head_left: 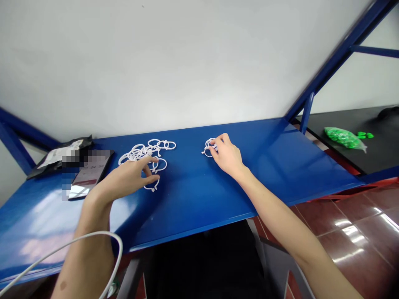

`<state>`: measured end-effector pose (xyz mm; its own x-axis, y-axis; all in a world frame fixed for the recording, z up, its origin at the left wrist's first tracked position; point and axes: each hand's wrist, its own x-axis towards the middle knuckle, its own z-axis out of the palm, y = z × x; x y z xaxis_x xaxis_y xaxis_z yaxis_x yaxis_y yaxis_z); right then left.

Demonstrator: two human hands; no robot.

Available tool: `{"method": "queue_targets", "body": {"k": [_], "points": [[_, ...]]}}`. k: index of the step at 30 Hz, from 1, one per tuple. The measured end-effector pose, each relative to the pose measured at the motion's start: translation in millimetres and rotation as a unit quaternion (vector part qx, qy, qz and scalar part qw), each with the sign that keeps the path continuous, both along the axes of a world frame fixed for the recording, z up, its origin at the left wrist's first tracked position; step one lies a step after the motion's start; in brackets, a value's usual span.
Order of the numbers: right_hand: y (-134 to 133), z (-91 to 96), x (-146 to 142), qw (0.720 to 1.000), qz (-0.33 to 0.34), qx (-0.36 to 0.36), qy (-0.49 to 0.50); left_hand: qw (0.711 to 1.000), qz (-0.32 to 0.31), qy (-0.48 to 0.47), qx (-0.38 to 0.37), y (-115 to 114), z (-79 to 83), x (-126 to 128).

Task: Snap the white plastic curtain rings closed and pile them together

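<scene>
- Wall, pale grey, stands behind the table.
- Blue table carries everything that is near the two hands.
- On the right, a black table bears a clear bag of green pieces.
- A black packet lies at the far left, just beside a flat screen.
- The left hand is over the pile of white rings, its thumb and forefinger apart; I cannot tell whether it touches them.
- The right hand bends its fingers at a small group of white rings, well apart from the pile; I cannot tell whether it grips one.
</scene>
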<state>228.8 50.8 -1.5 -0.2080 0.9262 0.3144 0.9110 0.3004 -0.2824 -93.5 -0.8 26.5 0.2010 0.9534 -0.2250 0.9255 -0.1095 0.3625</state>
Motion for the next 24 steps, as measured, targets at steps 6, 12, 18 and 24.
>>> {"method": "queue_targets", "body": {"k": [6,12,18,24], "points": [[-13,1.2,-15,0.998,0.058,0.007,0.015,0.991,-0.063,-0.082,-0.079,-8,-5.5,23],[-28,-3.3,-28,0.974,0.213,-0.04,0.061,0.974,-0.148,-0.167,-0.033,-9,-17.5,55],[-32,-6.7,-31,0.939,0.308,-0.115,0.097,0.961,-0.157,-0.221,0.054,-8,-24.8,72],[-28,-5.5,-31,0.932,0.312,-0.136,0.123,0.941,-0.094,-0.311,0.092,-6,-37.3,73]]}}
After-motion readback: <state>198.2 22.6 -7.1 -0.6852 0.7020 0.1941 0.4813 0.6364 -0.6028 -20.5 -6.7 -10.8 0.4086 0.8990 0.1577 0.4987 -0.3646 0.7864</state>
